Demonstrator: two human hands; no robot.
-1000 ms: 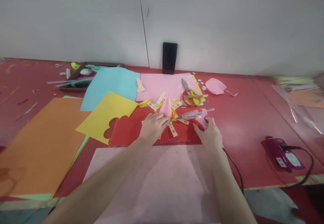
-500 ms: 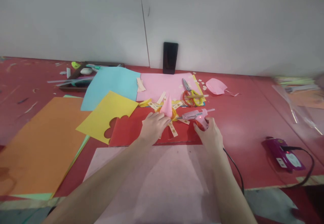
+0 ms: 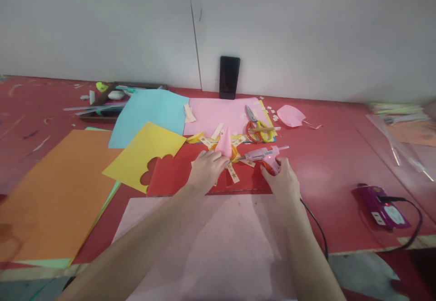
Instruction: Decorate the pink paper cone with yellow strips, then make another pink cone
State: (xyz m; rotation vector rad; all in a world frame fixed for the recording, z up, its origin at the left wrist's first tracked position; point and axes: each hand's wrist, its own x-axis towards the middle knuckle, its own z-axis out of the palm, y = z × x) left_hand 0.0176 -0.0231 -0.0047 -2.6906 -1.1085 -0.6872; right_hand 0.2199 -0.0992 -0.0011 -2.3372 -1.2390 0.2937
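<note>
My right hand is closed round the handle of a pink glue gun. A small red light glows on the gun's body, and its nozzle points left, close to the base of a pink paper cone. The fingers of my left hand are closed at the near left side of the cone and hide part of its base. Yellow paper petals show around the base. Pale strips with brown stars radiate out from it over a red sheet.
Scissors lie behind the gun on pink paper. A black phone leans against the wall. Blue, yellow and orange sheets spread leftward. A cord runs from my right hand; a purple power socket lies right.
</note>
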